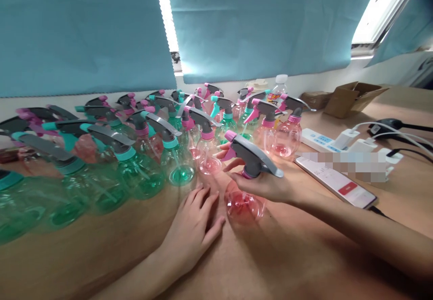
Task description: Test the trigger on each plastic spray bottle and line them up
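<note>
My right hand (267,185) is wrapped round the neck of a pink spray bottle (245,205), just under its grey and pink trigger head. That bottle stands on the table, close in front of me. My left hand (194,221) lies flat on the tabletop to its left, fingers spread and holding nothing. Just beyond my left fingertips are a green spray bottle (181,169) with a turquoise collar and a clear pinkish spray bottle (209,155) with a pink collar. Another pink spray bottle (288,137) stands past my right hand.
Many green and pink spray bottles crowd the table's left and back. To the right lie a phone (338,182) on a cable and a white power strip (320,140) with chargers plugged in. Behind them sit an open cardboard box (350,99) and a clear capped bottle (280,85).
</note>
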`<state>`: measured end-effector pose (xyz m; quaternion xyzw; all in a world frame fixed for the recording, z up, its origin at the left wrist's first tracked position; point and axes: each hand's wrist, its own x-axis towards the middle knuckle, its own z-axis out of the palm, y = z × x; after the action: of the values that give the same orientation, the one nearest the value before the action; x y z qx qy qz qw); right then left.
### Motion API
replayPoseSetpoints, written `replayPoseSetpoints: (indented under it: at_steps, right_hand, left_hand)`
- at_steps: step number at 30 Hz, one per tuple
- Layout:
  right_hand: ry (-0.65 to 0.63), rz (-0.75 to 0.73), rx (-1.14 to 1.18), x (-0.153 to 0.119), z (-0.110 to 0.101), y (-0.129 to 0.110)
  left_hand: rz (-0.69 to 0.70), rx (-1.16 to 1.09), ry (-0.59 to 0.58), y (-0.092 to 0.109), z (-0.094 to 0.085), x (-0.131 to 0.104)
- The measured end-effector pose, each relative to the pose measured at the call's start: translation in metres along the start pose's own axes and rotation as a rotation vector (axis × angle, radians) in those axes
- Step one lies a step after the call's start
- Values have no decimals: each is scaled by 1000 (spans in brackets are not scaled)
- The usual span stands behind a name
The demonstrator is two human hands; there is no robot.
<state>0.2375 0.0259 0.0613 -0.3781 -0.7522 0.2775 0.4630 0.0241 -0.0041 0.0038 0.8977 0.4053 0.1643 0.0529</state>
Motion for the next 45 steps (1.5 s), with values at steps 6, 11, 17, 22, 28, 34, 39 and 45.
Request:
replayPoseSetpoints:
  at_steps: [6,11,17,22,28,34,39,45]
  right_hand:
    - [-68,44,88,3,-2,-6]
    - [-99,16,69,5,-2,-8]
    - [-107,83,-86,3,-11,-11]
    - [-76,77,-168,2,-19,-14]
    - [-22,71,-191,0,-12,-21]
    - [-18,106,-183,0,-12,-27]
    - [-47,106,-164,0,-11,-26]
    - [-3,110,-240,-2,-13,-27]
  left_hand:
    - [3,1,26,-1,2,0]
    - [0,-4,22,-1,3,-1]
    - [1,-8,18,-1,3,-1]
    - [2,-13,34,-1,4,-2]
    - [-12,10,-19,2,-2,0]
    - [-24,18,-41,4,-5,2]
    - [-17,20,-36,3,-4,1]
    - [-19,13,-28,4,-4,2]
